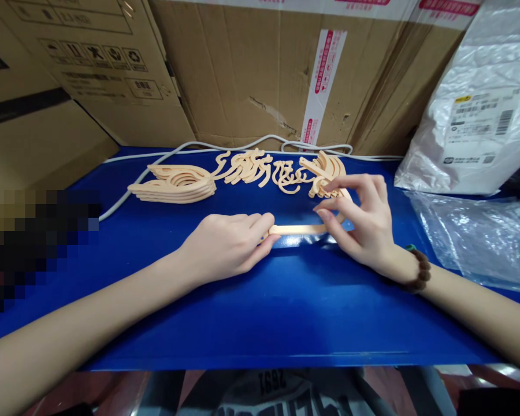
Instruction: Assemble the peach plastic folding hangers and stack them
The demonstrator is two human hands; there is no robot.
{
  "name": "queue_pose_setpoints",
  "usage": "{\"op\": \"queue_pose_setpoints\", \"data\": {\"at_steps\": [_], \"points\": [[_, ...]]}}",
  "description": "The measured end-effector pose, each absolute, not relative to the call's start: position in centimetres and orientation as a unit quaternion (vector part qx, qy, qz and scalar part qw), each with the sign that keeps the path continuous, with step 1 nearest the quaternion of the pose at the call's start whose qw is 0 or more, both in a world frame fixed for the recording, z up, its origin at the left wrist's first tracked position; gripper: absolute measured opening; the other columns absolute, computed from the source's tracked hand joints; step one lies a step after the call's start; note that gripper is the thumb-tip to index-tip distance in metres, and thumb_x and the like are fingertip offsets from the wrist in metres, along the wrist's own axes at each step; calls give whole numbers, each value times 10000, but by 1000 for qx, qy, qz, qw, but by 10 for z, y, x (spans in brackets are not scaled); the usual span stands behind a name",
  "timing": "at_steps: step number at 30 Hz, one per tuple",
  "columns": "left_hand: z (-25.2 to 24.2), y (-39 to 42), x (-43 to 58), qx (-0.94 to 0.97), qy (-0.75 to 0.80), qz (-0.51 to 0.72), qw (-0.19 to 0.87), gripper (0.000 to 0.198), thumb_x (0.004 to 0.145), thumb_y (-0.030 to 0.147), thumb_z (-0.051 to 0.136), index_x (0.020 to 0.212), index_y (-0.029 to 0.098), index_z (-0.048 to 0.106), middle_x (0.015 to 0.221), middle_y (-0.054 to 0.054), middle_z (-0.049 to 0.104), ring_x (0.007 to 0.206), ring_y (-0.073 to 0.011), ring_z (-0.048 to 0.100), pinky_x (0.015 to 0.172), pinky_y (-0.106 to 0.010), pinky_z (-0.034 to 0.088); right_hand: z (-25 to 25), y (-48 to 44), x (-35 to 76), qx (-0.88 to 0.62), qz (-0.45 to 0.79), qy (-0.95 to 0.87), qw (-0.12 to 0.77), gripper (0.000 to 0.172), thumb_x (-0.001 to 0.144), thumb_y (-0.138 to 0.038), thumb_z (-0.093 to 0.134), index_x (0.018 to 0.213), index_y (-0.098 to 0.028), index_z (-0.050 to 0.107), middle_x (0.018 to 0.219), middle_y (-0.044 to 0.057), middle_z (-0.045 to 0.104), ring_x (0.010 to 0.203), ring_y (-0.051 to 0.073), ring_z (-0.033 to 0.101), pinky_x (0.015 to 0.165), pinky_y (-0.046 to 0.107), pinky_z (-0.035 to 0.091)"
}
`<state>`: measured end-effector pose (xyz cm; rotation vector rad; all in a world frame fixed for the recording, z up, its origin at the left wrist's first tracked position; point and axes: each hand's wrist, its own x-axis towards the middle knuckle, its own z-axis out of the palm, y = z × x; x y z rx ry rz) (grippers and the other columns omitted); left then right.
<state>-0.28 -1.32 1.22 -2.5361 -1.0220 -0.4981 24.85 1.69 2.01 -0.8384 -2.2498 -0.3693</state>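
My left hand (234,242) is closed, thumb and index finger pinching the left end of a slim beige plastic strip (301,230), which looks like a hanger part. The strip lies level, just above or on the blue table. At its right end my right hand (366,222) hovers with fingers bent and apart; the thumb crosses in front of the strip and hides where it curves. I cannot tell whether those fingertips touch it. Behind my hands are a stack of beige hanger-shaped pieces (173,185), loose curved hooks (251,166) and more curved arms (329,167).
A white cable (190,145) runs along the back of the blue table (260,323). Cardboard boxes (251,75) stand behind it. On the right are a labelled white plastic package (472,121) and a clear plastic bag (481,237). A blurred patch covers the left edge.
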Motion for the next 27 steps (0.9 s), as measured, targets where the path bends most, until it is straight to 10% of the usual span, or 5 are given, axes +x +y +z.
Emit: {"op": "queue_pose_setpoints", "data": {"at_steps": [9, 14, 27], "points": [[11, -13, -3, -876, -378, -212, 211, 251, 978, 305, 453, 807, 165, 573, 623, 12, 622, 547, -145, 622, 456, -288, 278, 14, 37, 252, -436, -5, -787, 436, 183, 939, -343, 535, 898, -225, 668, 1246, 81, 570, 1191, 265, 509, 999, 456, 382], [11, -10, -5, -902, -324, -219, 183, 233, 957, 291, 469, 787, 170, 574, 645, 7, 597, 576, -139, 572, 493, -287, 303, 14, 36, 252, -423, 14, -832, 357, 261, 982, -329, 463, 916, -224, 693, 925, 39, 657, 886, 204, 555, 799, 374, 387], [21, -3, -8, -971, -215, -104, -28, 72, 771, 113, 478, 731, 166, 503, 714, -34, 488, 709, -186, 414, 662, -325, 377, 6, 30, 245, -311, 4, -925, 217, 255, 972, -278, 450, 907, -150, 661, 1095, 116, 577, 910, 189, 562, 808, 334, 455]]}}
